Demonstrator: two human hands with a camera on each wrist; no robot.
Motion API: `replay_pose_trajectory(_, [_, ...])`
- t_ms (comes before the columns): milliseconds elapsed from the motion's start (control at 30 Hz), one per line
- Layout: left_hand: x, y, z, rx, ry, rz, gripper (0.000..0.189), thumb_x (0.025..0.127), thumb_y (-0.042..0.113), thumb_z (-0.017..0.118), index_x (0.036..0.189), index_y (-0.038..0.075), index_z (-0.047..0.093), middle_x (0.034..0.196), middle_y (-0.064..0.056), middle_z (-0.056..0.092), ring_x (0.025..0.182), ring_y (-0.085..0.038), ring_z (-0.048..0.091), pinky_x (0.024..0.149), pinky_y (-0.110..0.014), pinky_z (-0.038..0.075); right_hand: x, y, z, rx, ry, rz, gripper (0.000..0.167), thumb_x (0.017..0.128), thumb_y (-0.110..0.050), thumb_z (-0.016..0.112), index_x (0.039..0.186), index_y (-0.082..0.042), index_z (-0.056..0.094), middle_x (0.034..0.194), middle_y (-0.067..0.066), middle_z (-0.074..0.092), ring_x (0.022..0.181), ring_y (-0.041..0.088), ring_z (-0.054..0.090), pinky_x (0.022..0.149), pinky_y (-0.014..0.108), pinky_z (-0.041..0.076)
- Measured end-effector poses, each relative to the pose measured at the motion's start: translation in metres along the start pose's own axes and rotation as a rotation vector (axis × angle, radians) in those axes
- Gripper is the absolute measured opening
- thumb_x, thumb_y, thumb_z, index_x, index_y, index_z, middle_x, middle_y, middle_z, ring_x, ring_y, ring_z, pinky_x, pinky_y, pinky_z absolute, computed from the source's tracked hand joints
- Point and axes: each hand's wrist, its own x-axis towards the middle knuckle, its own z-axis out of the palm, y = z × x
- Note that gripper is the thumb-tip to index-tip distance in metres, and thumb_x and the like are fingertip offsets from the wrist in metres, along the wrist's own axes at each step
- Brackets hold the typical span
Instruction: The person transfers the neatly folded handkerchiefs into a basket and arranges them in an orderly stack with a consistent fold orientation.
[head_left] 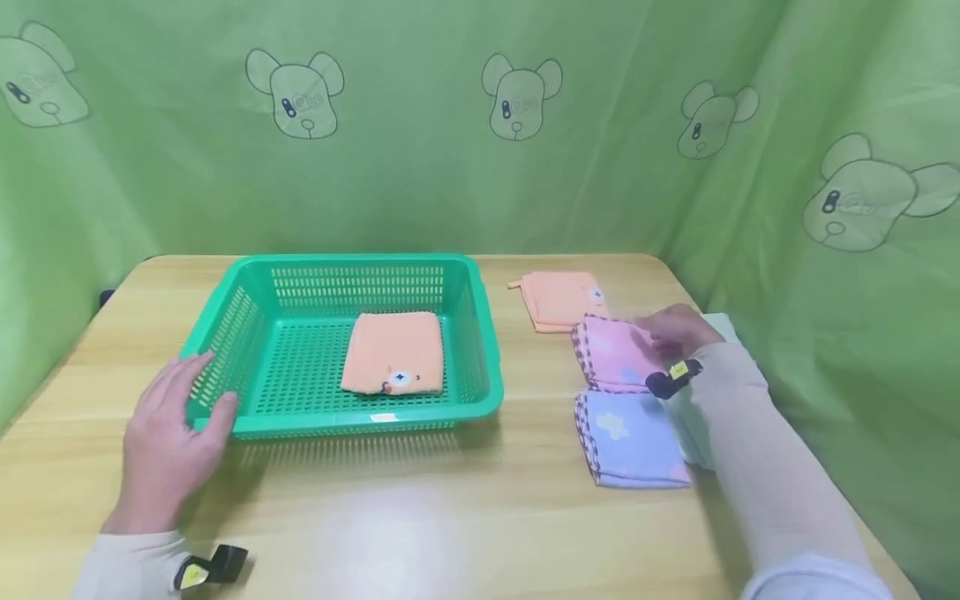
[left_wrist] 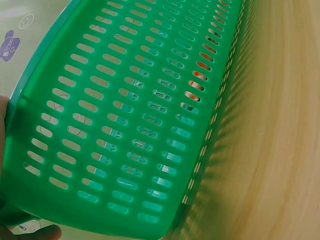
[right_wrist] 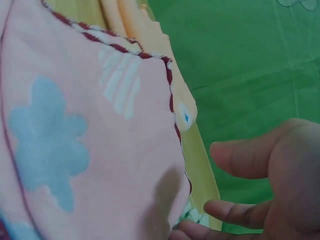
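Note:
My left hand (head_left: 168, 425) rests at the near left corner of a green plastic basket (head_left: 480, 400), fingers along the left rim and thumb spread toward the front. A folded orange towel (head_left: 393, 346) with an animal face lies in the basket's right half. My right hand (head_left: 678, 329) is over the far right part of a folded pink towel (head_left: 615, 350). In the right wrist view the thumb (right_wrist: 240, 159) stands apart from the other fingers, beside the edge of that towel, with nothing between them. A folded blue towel (head_left: 637, 442) lies just nearer than the pink one.
Behind the pink towel lies another folded orange towel (head_left: 558, 300). A pale green towel (head_left: 693, 425) shows partly under my right forearm. Green curtains (head_left: 420, 167) with bear outlines hang close round the wooden table (head_left: 337, 517) at the back and sides.

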Motion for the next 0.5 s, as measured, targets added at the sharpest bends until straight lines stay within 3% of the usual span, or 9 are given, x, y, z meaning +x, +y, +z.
replay_pose_trajectory(67, [-0.001, 0.000, 0.000, 0.000, 0.004, 0.001, 0.050, 0.089, 0.018, 0.060, 0.134, -0.002, 0.051, 0.135, -0.031, 0.049, 0.132, -0.048, 0.037, 0.112, -0.059, 0.023, 0.000, 0.001, 0.000, -0.033, -0.003, 0.000, 0.056, 0.093, -0.033, 0.063, 0.124, 0.011, 0.047, 0.095, 0.011, 0.050, 0.084, 0.022, 0.050, 0.079, 0.033, 0.047])
replay_pose_trajectory(100, [-0.001, 0.000, 0.001, 0.002, 0.003, 0.004, 0.050, 0.089, 0.018, 0.060, 0.134, -0.001, 0.051, 0.135, -0.031, 0.049, 0.132, -0.048, 0.037, 0.112, -0.059, 0.023, -0.001, 0.002, 0.000, -0.059, -0.003, 0.006, 0.048, 0.092, -0.033, 0.063, 0.110, 0.010, 0.052, 0.085, 0.006, 0.049, 0.076, 0.019, 0.049, 0.073, 0.032, 0.047])
replay_pose_trajectory(233, [0.001, 0.002, 0.001, 0.019, -0.017, 0.007, 0.050, 0.089, 0.020, 0.060, 0.135, 0.000, 0.051, 0.136, -0.030, 0.049, 0.131, -0.049, 0.038, 0.111, -0.060, 0.024, -0.005, 0.004, -0.002, -0.104, -0.038, 0.037, 0.028, 0.090, -0.028, 0.065, 0.080, -0.004, 0.054, 0.071, -0.001, 0.045, 0.068, 0.016, 0.047, 0.067, 0.030, 0.047])
replay_pose_trajectory(300, [0.001, 0.002, -0.001, 0.032, -0.032, -0.007, 0.051, 0.090, 0.021, 0.060, 0.136, 0.000, 0.051, 0.137, -0.030, 0.048, 0.131, -0.048, 0.037, 0.110, -0.062, 0.024, -0.005, 0.003, 0.001, -0.126, -0.052, 0.037, 0.031, 0.088, -0.027, 0.067, 0.068, -0.011, 0.049, 0.065, -0.004, 0.044, 0.063, 0.014, 0.046, 0.064, 0.029, 0.046])
replay_pose_trajectory(500, [-0.002, -0.002, -0.009, 0.056, -0.023, -0.032, 0.051, 0.090, 0.020, 0.060, 0.136, 0.001, 0.050, 0.137, -0.031, 0.047, 0.131, -0.049, 0.037, 0.111, -0.061, 0.022, 0.006, -0.002, 0.013, -0.188, -0.024, -0.008, 0.033, 0.081, -0.027, 0.073, 0.066, -0.012, 0.047, 0.064, 0.000, 0.043, 0.061, 0.017, 0.044, 0.059, 0.030, 0.044])
